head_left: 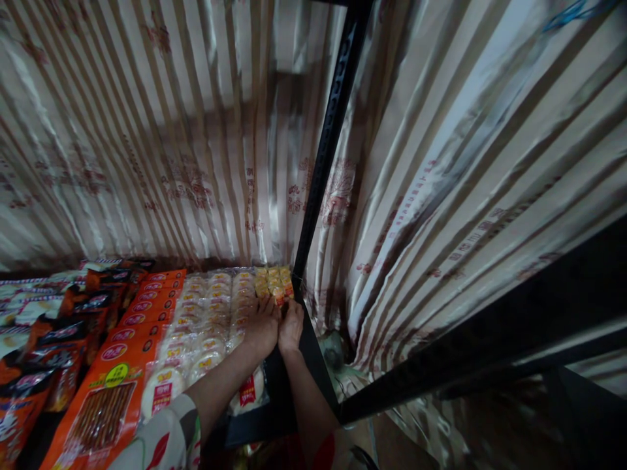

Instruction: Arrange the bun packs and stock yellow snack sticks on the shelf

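At the right end of a dark shelf stand small yellow packets (pixel 273 281) with some red on them, packed close in rows. Both hands are at their front, side by side. My left hand (pixel 262 331) reaches over the white round packs, its fingertips on the front yellow packets. My right hand (pixel 290 326) is bent round the front packet from the right, by the shelf post. Next to the left forearm run rows of clear packs of white round cakes (pixel 210 349). The undersides of the fingers are hidden.
Left of the cakes are overlapping orange packs of brown sticks (pixel 115 352), then dark and orange bags (pixel 59 346). A black perforated post (pixel 328 143) rises at the shelf's (pixel 279 391) back right corner. Striped printed sheeting (pixel 196 130) hangs behind. A dark rail (pixel 421 372) crosses at right.
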A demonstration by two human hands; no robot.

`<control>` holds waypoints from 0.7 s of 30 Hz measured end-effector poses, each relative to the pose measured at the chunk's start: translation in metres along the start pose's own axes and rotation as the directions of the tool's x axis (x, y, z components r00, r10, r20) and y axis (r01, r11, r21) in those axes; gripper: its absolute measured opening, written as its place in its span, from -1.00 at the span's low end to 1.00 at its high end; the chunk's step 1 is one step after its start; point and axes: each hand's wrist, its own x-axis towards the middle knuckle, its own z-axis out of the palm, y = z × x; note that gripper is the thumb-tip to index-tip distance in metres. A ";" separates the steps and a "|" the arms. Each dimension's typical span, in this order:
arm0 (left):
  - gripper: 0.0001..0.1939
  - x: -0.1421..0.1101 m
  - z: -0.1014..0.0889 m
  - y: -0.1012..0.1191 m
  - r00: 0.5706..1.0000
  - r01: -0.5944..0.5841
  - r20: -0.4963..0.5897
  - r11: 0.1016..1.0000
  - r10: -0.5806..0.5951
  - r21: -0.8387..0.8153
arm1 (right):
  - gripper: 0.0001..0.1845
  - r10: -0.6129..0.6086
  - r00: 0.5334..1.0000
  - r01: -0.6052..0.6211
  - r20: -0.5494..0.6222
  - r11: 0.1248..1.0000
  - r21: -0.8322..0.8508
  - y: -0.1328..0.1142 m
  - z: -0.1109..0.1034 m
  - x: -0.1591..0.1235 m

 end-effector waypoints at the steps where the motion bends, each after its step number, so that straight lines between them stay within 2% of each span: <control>1: -0.57 0.001 0.000 0.000 1.000 0.000 0.002 1.000 0.000 -0.010 | -0.73 0.004 1.000 -0.004 0.000 1.000 0.011 0.000 0.000 0.000; 6: -0.59 0.003 -0.003 0.003 1.000 -0.029 -0.006 0.999 0.028 -0.043 | -0.70 0.018 1.000 -0.017 -0.013 0.996 0.083 0.000 -0.002 0.000; 10: -0.57 0.001 -0.008 0.009 0.997 -0.076 0.006 0.996 0.076 -0.039 | -0.69 0.043 0.999 -0.038 -0.019 0.976 0.216 -0.002 -0.006 -0.001; 14: -0.54 -0.005 -0.012 0.018 0.997 -0.071 0.029 0.997 0.071 -0.002 | -0.69 0.195 0.981 -0.181 0.003 0.901 0.395 -0.007 -0.014 -0.004; 17: -0.55 -0.016 -0.016 0.024 0.996 -0.093 -0.014 0.996 0.093 -0.016 | -0.66 0.298 0.955 -0.266 0.002 0.850 0.455 -0.007 -0.022 -0.012; 19: -0.54 -0.026 -0.018 0.028 0.993 -0.110 -0.045 0.991 0.107 -0.076 | -0.68 0.250 0.968 -0.221 -0.017 0.882 0.417 -0.006 -0.029 -0.022; 21: -0.53 -0.038 -0.016 0.034 0.993 -0.104 -0.071 0.971 0.090 -0.214 | -0.69 0.124 0.992 -0.108 -0.027 0.936 0.335 -0.004 -0.037 -0.036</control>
